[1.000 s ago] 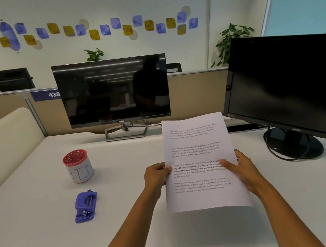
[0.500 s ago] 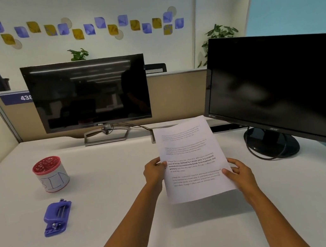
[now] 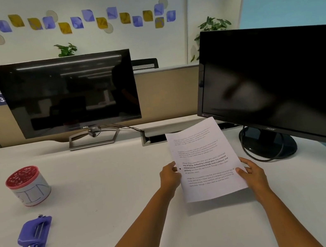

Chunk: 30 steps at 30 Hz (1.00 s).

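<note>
1. Pinches a thin, smooth white paper sheet (image 3: 204,159), rectangular with grey printed paragraphs, at its left edge with the left hand (image 3: 169,175), fingers curled on it.
2. Grips the lower right edge with the right hand (image 3: 251,173), thumb on the printed face.
3. Holds it tilted just above the matte white tabletop (image 3: 110,198), near a glossy black monitor (image 3: 281,85).
4. Well apart, leftward: cylindrical tub (image 3: 28,186) with a red top, purple plastic punch (image 3: 34,237).
5. Behind: beige partition (image 3: 165,94), white wall with blue and yellow decals.
</note>
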Motion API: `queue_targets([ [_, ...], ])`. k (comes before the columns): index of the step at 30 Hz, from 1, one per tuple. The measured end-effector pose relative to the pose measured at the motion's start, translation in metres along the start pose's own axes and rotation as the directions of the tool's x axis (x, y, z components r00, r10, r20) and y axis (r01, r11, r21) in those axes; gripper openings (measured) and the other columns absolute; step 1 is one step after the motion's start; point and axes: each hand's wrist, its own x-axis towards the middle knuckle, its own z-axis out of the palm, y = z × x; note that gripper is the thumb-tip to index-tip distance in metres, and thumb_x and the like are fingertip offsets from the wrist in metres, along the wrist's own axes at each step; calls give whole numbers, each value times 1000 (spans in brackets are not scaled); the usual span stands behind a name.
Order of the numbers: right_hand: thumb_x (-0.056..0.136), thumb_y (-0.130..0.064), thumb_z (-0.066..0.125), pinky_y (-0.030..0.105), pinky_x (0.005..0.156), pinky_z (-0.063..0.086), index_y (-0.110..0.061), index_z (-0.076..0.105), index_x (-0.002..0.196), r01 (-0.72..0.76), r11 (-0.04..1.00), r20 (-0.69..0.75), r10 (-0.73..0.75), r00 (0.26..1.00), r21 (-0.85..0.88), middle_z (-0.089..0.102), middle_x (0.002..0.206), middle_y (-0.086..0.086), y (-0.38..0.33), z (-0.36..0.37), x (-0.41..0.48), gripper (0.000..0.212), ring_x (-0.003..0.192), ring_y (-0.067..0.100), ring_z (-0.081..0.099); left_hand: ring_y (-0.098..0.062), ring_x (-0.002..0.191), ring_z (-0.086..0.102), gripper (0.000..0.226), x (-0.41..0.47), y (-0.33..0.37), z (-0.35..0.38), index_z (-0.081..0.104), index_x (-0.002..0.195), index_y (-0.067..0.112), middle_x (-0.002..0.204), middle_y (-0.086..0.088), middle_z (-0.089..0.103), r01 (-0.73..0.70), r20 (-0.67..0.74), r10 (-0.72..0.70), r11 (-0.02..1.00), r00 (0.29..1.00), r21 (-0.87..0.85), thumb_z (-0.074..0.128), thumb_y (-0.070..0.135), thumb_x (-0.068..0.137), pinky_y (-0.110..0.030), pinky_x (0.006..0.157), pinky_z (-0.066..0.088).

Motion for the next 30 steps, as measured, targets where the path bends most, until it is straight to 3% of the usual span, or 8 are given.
queue_targets([
  [4,92,-15,54,36,80,44,-11,45,135,-20,999,-18,19,1000,-34,54,132,18,6,-6,11,44,117,38,52,-29,111,58,45,14,-2,14,47,134,9,128,-11,57,-5,4,5,1000,1000,3,52,1,90,-40,94,49],
  [8,92,-15,53,42,87,45,-10,46,134,-34,995,-44,30,999,-95,53,134,18,15,-11,22,43,118,39,51,-24,96,58,45,25,-7,27,49,132,7,122,-13,60,-12,-4,12,1000,1000,3,50,-3,88,-36,87,51],
  [14,93,-11,51,48,93,46,-7,49,132,-63,981,-86,48,995,-186,53,134,19,24,-16,34,39,119,39,51,-28,90,61,40,36,-15,46,56,125,4,106,-13,63,-42,-11,43,999,999,22,47,-6,87,-29,73,49],
  [19,92,-12,52,49,92,48,-6,49,132,-48,947,-119,11,993,-317,54,133,18,27,-17,40,41,117,40,54,-29,84,61,31,40,-20,55,64,111,2,92,-11,62,-106,-39,110,990,993,93,48,-7,86,-35,79,53],
  [20,92,-12,53,49,93,47,-5,48,133,-44,938,-124,1,992,-343,54,134,18,29,-17,40,42,118,40,54,-27,84,60,29,40,-21,56,64,108,6,95,-13,63,-113,-42,119,986,992,121,49,-6,86,-34,81,53],
  [23,91,-15,54,49,96,47,-6,44,137,-34,897,-142,-32,989,-440,53,135,18,34,-17,41,47,120,38,53,-25,104,58,41,42,-25,57,52,128,2,122,-13,57,-137,-40,151,959,988,248,53,0,87,-31,95,48],
  [26,92,-19,54,46,95,47,-10,39,140,3,787,-128,-104,986,-616,57,129,18,35,-17,39,51,118,35,52,-24,116,52,43,37,-29,59,45,134,4,132,-9,48,-224,27,229,910,973,348,50,8,91,-23,97,41],
  [30,85,-12,64,46,85,51,-5,58,125,134,657,-118,-325,938,-742,65,120,16,42,-13,30,41,108,36,59,-18,124,44,40,23,-40,64,43,135,11,139,-3,42,-345,94,341,823,935,450,42,19,96,-18,100,35],
])
